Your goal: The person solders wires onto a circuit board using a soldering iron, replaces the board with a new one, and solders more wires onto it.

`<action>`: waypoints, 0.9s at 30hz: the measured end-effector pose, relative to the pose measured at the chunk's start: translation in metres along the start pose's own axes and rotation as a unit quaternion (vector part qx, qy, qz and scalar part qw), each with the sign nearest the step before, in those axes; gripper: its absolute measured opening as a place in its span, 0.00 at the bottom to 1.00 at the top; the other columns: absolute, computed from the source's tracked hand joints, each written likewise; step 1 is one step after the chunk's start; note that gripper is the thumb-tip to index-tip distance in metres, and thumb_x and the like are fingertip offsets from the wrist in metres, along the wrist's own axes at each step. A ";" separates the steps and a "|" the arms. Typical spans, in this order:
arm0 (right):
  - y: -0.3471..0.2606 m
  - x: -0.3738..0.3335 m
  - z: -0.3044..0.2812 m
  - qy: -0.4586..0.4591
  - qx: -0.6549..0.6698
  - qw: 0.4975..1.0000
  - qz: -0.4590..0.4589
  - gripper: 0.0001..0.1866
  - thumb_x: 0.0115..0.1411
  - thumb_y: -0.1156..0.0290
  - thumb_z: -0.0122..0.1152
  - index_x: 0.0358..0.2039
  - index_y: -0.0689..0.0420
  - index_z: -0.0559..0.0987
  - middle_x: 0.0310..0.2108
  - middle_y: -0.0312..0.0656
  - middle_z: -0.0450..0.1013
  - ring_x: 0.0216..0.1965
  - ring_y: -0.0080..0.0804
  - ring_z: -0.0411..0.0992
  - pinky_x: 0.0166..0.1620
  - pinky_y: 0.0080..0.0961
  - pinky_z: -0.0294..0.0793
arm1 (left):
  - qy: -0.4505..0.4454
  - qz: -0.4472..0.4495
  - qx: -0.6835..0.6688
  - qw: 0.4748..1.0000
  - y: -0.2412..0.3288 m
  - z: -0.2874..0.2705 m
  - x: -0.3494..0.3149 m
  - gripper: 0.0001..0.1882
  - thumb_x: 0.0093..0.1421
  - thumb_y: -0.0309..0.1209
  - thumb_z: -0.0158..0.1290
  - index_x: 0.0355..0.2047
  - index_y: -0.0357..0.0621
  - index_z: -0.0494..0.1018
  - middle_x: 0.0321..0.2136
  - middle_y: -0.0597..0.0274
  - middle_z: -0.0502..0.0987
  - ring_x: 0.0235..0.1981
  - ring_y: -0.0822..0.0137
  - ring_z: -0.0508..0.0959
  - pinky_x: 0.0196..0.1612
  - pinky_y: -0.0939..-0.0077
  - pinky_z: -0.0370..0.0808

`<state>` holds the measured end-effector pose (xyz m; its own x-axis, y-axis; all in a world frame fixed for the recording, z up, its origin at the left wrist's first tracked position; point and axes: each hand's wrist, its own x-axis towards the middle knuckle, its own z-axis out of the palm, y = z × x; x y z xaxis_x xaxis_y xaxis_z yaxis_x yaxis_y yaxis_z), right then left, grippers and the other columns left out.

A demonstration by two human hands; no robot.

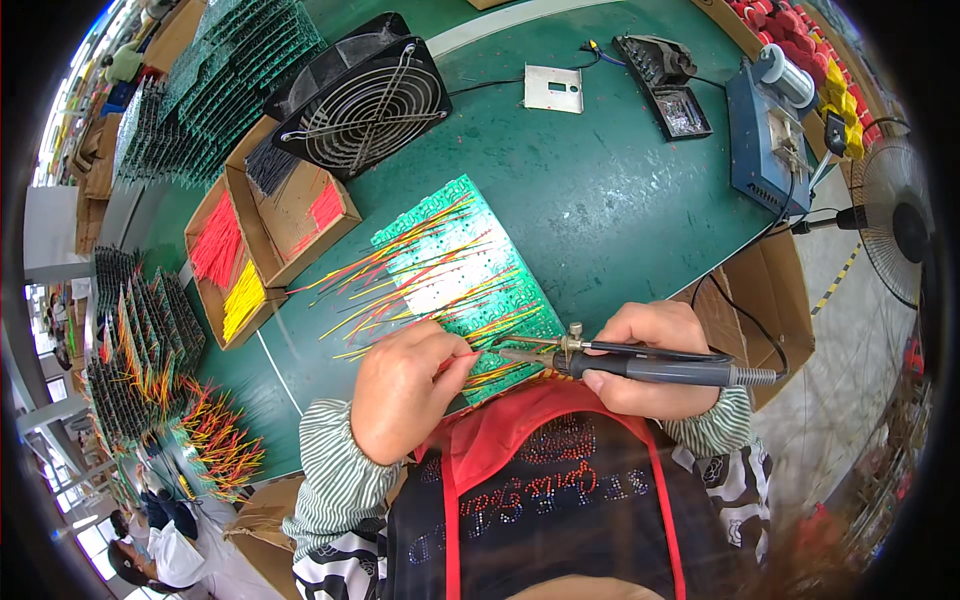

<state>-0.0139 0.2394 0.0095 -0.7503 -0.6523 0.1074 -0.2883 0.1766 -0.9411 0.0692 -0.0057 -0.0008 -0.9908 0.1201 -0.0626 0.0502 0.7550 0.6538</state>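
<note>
My left hand (pixel 400 388) is closed in a pinch on a thin red wire (pixel 462 362) at the near part of a green circuit board (pixel 515 285). Wrapped in my right hand (pixel 662 322) is a grey soldering iron (pixel 660 370), with a thin metal feed tube (pixel 545 341) clamped along it. The iron's tip points left, close to the left fingertips, over the board; whether it touches the wire cannot be made out. Many red and yellow wires (pixel 420 245) stick out leftward across the board, which lies slanted on the green table.
A cardboard tray (pixel 290 265) holds red and yellow wires, left. Beyond it stand a black fan (pixel 370 110) and stacked boards (pixel 220 90). Back right: a black holder (pixel 665 85), a blue solder feeder (pixel 765 140), a standing fan (pixel 900 230). Wired boards (pixel 215 440) and another person (pixel 165 545) are left.
</note>
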 end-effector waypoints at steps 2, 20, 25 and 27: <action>0.001 0.001 0.000 -0.002 -0.001 1.000 -0.002 0.08 0.43 0.74 0.67 0.21 0.59 0.75 0.14 0.36 0.71 0.15 0.27 0.71 0.20 0.23 0.68 | -0.002 0.003 0.004 1.000 0.000 0.000 0.001 0.04 0.50 0.24 0.59 0.25 0.37 0.76 0.20 0.58 0.73 0.19 0.64 0.73 0.24 0.71 0.69; 0.003 -0.012 -0.016 0.041 -0.015 0.999 -0.015 0.09 0.43 0.74 0.67 0.21 0.60 0.74 0.14 0.36 0.70 0.14 0.23 0.69 0.19 0.20 0.66 | 0.037 0.043 0.036 0.998 0.018 0.006 0.011 0.04 0.51 0.26 0.58 0.26 0.39 0.74 0.23 0.57 0.73 0.26 0.54 0.75 0.29 0.63 0.71; 0.007 -0.011 -0.016 0.030 -0.024 0.999 -0.019 0.09 0.44 0.74 0.66 0.22 0.60 0.73 0.14 0.35 0.70 0.14 0.22 0.68 0.19 0.20 0.66 | 0.009 0.011 0.027 1.000 0.015 0.009 0.015 0.04 0.51 0.27 0.58 0.24 0.39 0.74 0.21 0.56 0.72 0.25 0.54 0.75 0.29 0.62 0.70; 0.007 -0.011 -0.015 0.031 0.000 1.000 0.000 0.09 0.45 0.74 0.66 0.22 0.60 0.73 0.14 0.35 0.70 0.14 0.22 0.68 0.19 0.20 0.66 | 0.003 0.017 0.030 0.999 0.014 0.010 0.017 0.04 0.50 0.24 0.59 0.25 0.38 0.75 0.20 0.59 0.73 0.20 0.63 0.74 0.24 0.71 0.69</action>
<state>-0.0168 0.2584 0.0063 -0.7858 -0.6051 0.1282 -0.2891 0.1761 -0.9410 0.0544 0.0132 0.0002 -0.9890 0.1430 -0.0375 0.0909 0.7883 0.6085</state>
